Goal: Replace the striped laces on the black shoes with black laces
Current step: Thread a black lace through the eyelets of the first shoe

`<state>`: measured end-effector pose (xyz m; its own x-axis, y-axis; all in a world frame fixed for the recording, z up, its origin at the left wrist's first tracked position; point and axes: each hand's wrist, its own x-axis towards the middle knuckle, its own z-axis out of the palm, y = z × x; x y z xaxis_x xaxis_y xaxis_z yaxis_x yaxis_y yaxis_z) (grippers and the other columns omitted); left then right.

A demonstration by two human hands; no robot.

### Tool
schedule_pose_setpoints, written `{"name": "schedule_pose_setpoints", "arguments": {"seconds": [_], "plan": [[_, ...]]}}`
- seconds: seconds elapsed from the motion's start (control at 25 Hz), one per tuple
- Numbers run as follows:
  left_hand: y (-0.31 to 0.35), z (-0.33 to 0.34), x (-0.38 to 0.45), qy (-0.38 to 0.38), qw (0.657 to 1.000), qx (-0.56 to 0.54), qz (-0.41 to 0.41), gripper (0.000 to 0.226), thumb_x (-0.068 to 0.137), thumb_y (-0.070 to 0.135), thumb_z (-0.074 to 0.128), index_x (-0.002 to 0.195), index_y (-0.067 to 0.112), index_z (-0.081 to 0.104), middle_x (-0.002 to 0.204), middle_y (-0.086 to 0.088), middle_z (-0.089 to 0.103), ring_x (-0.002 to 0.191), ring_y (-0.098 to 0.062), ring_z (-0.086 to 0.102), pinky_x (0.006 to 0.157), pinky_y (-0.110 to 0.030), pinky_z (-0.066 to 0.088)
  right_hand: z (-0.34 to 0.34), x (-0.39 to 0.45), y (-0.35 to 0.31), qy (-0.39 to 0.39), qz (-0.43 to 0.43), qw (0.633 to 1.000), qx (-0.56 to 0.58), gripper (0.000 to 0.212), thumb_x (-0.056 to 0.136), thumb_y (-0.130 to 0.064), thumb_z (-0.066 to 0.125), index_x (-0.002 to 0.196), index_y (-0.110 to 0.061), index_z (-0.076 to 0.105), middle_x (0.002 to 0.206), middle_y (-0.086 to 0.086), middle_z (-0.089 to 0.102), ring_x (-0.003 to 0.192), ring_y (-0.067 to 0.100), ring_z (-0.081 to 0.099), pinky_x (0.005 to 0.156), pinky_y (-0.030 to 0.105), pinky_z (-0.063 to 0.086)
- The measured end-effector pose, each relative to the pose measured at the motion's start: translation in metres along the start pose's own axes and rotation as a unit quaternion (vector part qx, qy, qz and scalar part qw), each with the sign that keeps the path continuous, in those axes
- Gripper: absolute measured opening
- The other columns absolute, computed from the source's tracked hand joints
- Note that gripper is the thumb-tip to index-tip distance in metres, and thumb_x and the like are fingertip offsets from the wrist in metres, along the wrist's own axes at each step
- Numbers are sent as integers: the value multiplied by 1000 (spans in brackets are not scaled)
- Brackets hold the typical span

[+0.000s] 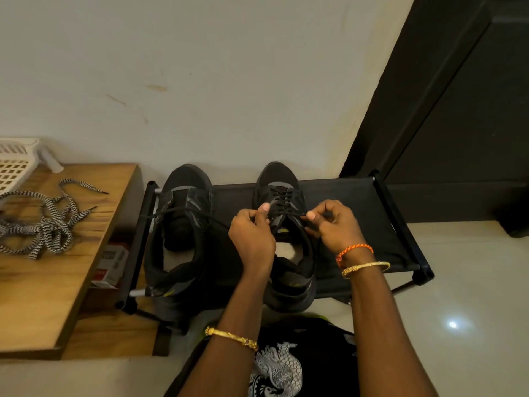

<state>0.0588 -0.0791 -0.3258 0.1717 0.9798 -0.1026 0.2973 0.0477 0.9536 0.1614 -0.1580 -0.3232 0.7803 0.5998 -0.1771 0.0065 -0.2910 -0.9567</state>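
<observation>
While the two black shoes sit side by side on the low black fabric rack in the middle of the frame, toes pointing up toward the pale wall, the left hand and the right hand each pinch an end of the thin black lace over the right black shoe. The left black shoe has a loose lace. The striped black-and-white laces lie in a heap on the brown wooden board at the left.
</observation>
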Motion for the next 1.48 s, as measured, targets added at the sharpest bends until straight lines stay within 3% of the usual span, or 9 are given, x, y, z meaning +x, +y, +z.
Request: {"name": "schedule_pose_setpoints", "arguments": {"seconds": [0.24,0.36,0.48,0.64,0.96,1.08,1.24,1.4,1.48], "plan": [[-2,-14,11,-113,993,32,2,38,97,38,48,67,14,54,61,7,52,54,-4,46,46,-10,36,-9,2,-11,-77,12,994,-78,29,94,-16,53,66,-12,54,70,4,53,69,15,50,68,27,41],[7,-18,15,-177,983,-56,-14,43,99,41,39,68,15,51,62,6,49,58,-6,47,56,-18,41,-6,-4,-20,-86,-9,994,71,35,95,-15,51,61,-12,52,66,-1,54,68,8,54,70,23,44],[17,-14,13,-206,963,-170,-14,34,101,33,39,83,13,61,80,-3,66,75,-10,63,72,-20,53,7,-8,-26,-72,-46,972,217,28,96,-15,49,70,-11,58,77,0,63,74,5,63,67,18,51],[22,-8,16,-224,941,-251,26,24,101,12,40,90,10,61,87,-4,69,83,-13,67,75,-22,55,24,-4,-28,-45,-70,957,276,15,96,-11,48,89,-7,61,88,5,69,81,12,69,73,22,55],[13,-4,32,-294,923,-224,102,22,98,3,45,95,12,64,75,-2,60,69,-1,62,67,-13,50,35,13,-18,-20,-69,975,211,19,90,6,54,96,-5,67,80,2,69,66,6,63,64,16,53],[10,-8,40,-331,912,-206,132,20,94,0,51,95,12,67,72,4,66,74,-2,64,72,-14,49,33,15,-19,-51,-72,967,241,17,85,6,58,90,-7,70,79,-3,73,77,7,68,71,18,54],[10,-17,46,-371,900,-203,108,9,85,1,62,91,6,66,73,-3,71,75,-15,70,76,-22,54,27,12,-22,-85,-69,959,261,19,80,5,62,82,-12,71,79,0,75,75,10,70,65,18,54],[15,-22,48,-368,905,-212,6,22,82,4,68,100,9,55,70,-4,73,73,-13,71,70,-20,55,24,14,-23,-72,-32,965,250,25,76,4,68,90,-13,57,72,5,73,65,13,69,59,22,54],[15,-23,49,-378,909,-174,21,25,83,7,68,107,10,61,72,-3,72,79,-13,71,74,-19,54,22,14,-22,-105,-40,962,249,32,72,-1,70,95,-14,52,74,6,73,70,15,70,63,24,55]]}}
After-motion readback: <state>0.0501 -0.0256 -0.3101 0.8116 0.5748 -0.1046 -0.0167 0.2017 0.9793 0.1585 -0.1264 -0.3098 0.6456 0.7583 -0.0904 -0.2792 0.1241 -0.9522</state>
